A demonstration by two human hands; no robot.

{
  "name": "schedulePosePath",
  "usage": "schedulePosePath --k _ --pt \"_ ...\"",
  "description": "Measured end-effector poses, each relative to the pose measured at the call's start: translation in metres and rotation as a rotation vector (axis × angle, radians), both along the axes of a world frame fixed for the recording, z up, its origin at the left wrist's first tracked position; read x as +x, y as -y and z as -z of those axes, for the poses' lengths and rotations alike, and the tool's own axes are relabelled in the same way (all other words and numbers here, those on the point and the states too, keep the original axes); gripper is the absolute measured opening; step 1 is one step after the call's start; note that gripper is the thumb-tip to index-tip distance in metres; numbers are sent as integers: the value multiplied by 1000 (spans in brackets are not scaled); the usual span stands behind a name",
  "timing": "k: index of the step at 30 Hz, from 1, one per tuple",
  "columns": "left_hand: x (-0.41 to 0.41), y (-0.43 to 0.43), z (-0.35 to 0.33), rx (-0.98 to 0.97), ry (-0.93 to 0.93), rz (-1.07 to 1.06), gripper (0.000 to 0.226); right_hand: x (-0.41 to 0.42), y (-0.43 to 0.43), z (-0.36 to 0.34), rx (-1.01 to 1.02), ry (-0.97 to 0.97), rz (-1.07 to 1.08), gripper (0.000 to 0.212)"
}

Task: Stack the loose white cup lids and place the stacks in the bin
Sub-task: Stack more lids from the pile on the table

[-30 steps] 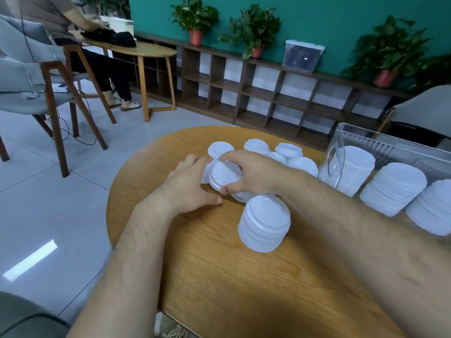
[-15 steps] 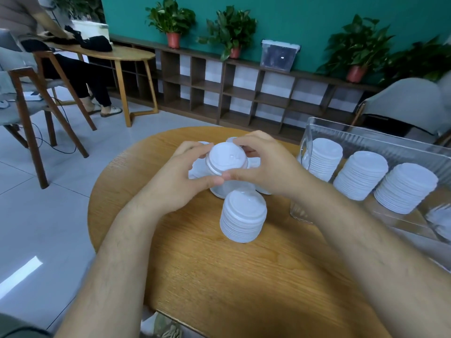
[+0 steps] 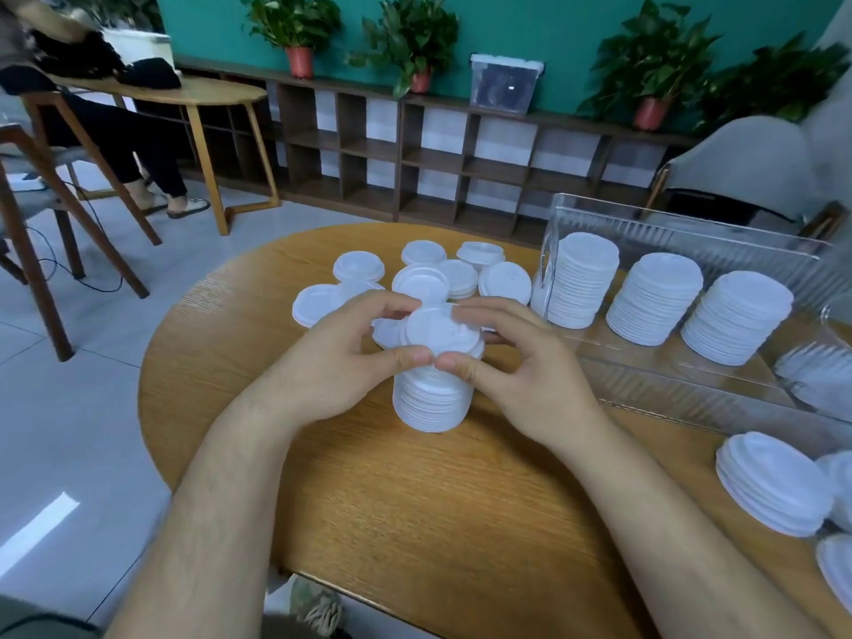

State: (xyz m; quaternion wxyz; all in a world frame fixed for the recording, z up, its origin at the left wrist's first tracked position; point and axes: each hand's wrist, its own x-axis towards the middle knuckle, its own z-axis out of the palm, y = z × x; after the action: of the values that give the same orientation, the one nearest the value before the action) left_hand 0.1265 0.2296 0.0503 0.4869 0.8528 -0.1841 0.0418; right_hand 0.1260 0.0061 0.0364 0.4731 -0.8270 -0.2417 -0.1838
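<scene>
Two hands on one stack, so which holds what?
Both pinch the top lid (image 3: 438, 332). The left hand (image 3: 341, 362) has its thumb on the near rim and curled fingers on the far rim, and the right hand (image 3: 521, 375) mirrors it. The thumb tips are almost touching.
Where does that lid sit?
On the stack of white lids (image 3: 428, 403), which stands upright on the round wooden table (image 3: 415, 523), between the wrists.
And the loose lids (image 3: 422, 281)?
They are scattered just beyond the hands, some overlapping, some dome-up. I cannot tell how many the hands hide.
The bin?
A clear plastic bin (image 3: 691, 232) stands on the table to the right. Three tall stacks stand in it in a row: the nearest stack (image 3: 581, 279) by its left wall, the middle stack (image 3: 654, 297), then the far-right stack (image 3: 737, 318).
Anything else?
A short pile of lids (image 3: 774, 481) lies at the table's right edge, in front of the bin.
</scene>
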Motion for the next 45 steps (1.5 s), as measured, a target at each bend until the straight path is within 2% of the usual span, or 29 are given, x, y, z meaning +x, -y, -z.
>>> schedulePosePath --k 3,8,16,21,27,32,35,37,39,42,45 --pt "-1 2 4 36 -24 9 60 -3 1 4 -28 -38 -2 52" --pt "-5 5 0 28 -25 32 44 -9 8 10 -52 -66 -12 53" --pt "-4 -1 3 52 -49 47 50 -8 8 12 -83 -102 -27 57" --pt "-2 0 4 71 -47 65 41 -5 10 16 -97 -135 -16 59" --pt "-2 2 2 29 -100 51 40 -3 10 18 -23 -218 -62 50" --pt "-7 -7 -3 5 -234 125 54 -8 12 15 -25 -271 -167 55" --pt "-7 -11 -2 -41 -252 152 59 -9 13 11 -1 -271 -217 50" --pt "-1 -10 1 -92 -192 87 55 -7 12 11 133 -265 -171 38" --pt "11 -7 6 -88 -71 -39 41 0 9 15 202 -226 0 27" --pt "27 -1 14 85 69 -177 35 13 1 27 31 -156 186 31" --pt "39 -1 26 251 45 -175 44 20 -6 34 -83 -201 201 40"
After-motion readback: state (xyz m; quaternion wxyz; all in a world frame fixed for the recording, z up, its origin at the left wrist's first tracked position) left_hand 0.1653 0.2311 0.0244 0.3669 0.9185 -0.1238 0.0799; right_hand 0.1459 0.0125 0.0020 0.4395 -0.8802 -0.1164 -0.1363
